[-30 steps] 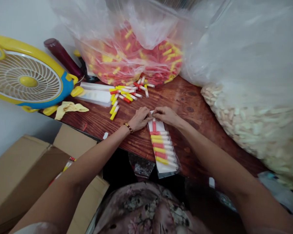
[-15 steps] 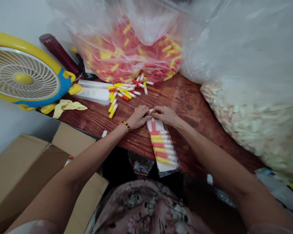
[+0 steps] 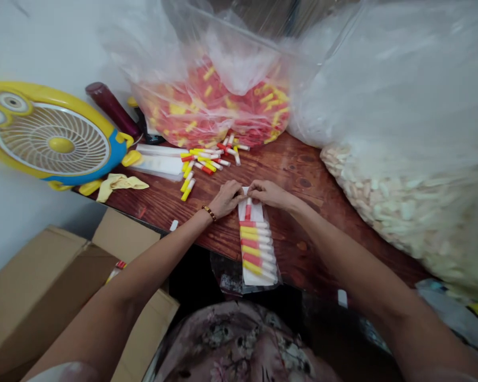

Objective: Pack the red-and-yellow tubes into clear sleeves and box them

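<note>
The main hazard is a slip at the near end: the clear packet (image 3: pixel 257 213) juts past the front edge of the desk (image 3: pixel 298 175), so if the grip at its top loosened, the unsupported part could sag and drag it toward the lap. The crosswise row of sticks (image 3: pixel 257 245), red, yellow and white, might then skew, since nothing visible fixes each in place. The 1 red-and-white stick (image 3: pixel 248 212) lying lengthwise above the row sits closest to the top end and could slide out if that end gaped while being tilted. As for the fingers, those of the left hand (image 3: pixel 226 198) and right hand (image 3: pixel 270 193) look pinched together on the packet's top edge, 1 hand to each side and nearly meeting; the exact fold there is too small to tell, and the packet stretches from the fingertips toward the body
</note>
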The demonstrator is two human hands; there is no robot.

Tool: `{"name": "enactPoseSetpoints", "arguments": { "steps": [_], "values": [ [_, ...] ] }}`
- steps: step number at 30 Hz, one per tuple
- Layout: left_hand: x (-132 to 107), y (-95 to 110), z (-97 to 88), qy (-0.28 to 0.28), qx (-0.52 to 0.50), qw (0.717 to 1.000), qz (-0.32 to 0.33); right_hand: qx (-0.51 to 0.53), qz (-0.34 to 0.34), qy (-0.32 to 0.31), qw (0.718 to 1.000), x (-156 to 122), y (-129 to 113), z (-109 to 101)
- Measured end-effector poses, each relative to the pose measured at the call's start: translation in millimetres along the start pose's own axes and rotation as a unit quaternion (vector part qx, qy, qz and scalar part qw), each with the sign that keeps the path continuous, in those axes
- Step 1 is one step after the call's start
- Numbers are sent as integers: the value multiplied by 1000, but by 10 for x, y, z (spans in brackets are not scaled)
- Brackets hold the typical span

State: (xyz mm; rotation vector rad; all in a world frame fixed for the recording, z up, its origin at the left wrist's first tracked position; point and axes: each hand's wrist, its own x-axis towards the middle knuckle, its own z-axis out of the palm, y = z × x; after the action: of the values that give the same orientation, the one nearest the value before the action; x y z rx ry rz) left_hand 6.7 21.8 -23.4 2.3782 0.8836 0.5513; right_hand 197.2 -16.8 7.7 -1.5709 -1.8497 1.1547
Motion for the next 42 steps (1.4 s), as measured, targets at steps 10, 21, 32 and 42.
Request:
{"name": "enactPoseSetpoints", "arguments": {
  "steps": [10,21,32,42],
  "values": [
    [-182,261,-23,64,-8,994,-88,187,46,5,981,-74,21,7],
    [-220,690,19,-47,-369,872,-317,345,95,203,911,-414,252,-165],
    [-182,662,-162,37,-410,807,-424,317,166,300,884,-794,572,-439],
    [-95,720,-170,40,-351,853,-385,54,88,255,961,-795,388,-452]
  ]
}}
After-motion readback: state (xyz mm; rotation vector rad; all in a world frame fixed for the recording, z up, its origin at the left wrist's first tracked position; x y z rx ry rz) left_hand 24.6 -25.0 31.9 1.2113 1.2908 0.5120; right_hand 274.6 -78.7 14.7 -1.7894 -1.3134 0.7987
